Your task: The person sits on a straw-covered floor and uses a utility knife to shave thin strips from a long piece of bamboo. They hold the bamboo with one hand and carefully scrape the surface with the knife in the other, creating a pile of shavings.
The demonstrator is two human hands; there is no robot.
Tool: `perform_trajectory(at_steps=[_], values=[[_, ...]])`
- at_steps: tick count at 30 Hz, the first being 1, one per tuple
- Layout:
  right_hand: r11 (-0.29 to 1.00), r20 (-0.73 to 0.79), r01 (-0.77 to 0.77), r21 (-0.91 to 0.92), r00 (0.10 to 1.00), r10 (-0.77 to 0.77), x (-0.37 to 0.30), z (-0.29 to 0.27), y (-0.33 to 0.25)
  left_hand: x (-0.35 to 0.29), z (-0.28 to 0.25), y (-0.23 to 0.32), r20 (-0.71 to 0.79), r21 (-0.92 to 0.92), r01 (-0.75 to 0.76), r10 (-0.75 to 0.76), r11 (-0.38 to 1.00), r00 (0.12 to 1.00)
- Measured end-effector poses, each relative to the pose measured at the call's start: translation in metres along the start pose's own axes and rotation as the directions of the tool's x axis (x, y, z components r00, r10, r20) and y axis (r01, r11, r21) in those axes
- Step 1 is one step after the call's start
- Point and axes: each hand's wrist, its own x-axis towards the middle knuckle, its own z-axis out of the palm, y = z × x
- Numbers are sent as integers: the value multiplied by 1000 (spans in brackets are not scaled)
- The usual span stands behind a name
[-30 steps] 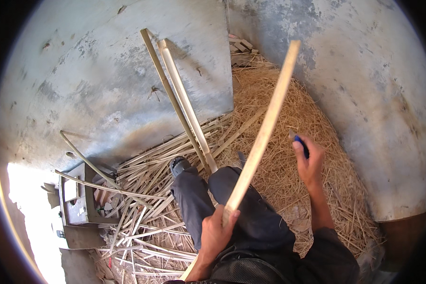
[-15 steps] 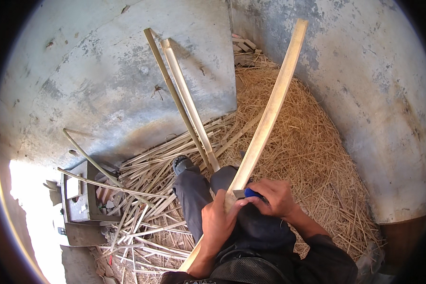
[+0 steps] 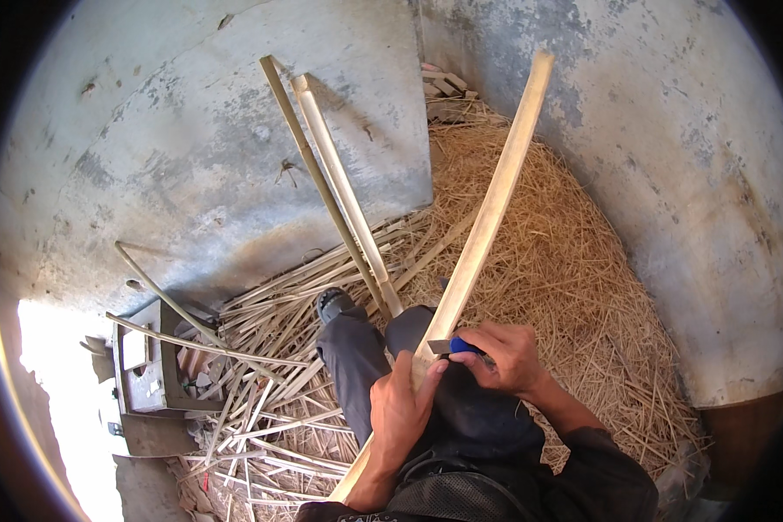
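A long split bamboo strip (image 3: pixel 487 213) slants across my lap, its far end raised toward the right-hand wall. My left hand (image 3: pixel 400 409) is wrapped round its near part, thumb along the right side. In my right hand (image 3: pixel 506 358) is a knife (image 3: pixel 463 346) with a blue handle, gripped between curled fingers and thumb. Its short flat metal blade lies across the strip, just beyond my left thumb. The strip's lower end passes under my left forearm toward the bottom edge.
Two bamboo lengths (image 3: pixel 344 187) lean on the grey wall ahead. Split strips (image 3: pixel 270 418) litter the floor at left, beside a wooden box (image 3: pixel 152 370) holding rubble. Shavings (image 3: pixel 574 287) are heaped at right. Two thin bent bamboo pieces (image 3: pixel 204 345) stick out near the box.
The strip's far end has shifted slightly left and down. My right hand and the knife have moved a little away from me along the strip. My left hand keeps its hold.
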Motion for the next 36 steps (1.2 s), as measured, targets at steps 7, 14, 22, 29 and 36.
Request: perform_trajectory(at_steps=[7, 14, 22, 29, 36], values=[[999, 8, 17, -50, 1000, -16, 0, 0, 1, -1, -1, -3, 0, 51, -23, 23, 998, 1000], [998, -10, 18, -63, 1000, -19, 2, -1, 0, -6, -4, -6, 34, 18, 13, -13, 1000, 999], [996, -99, -54, -68, 994, 47, 3, -5, 17, -16, -5, -11, 43, 55, 34, -36, 998, 998], [990, -51, -21, -139, 999, 14, 3, -13, 17, -17, -7, -10, 53, 49, 6, -8, 999, 999], [983, -186, -143, -119, 975, 119, 10, -30, 53, -42, -5, -29, 108, 108, 65, -76, 992, 991]])
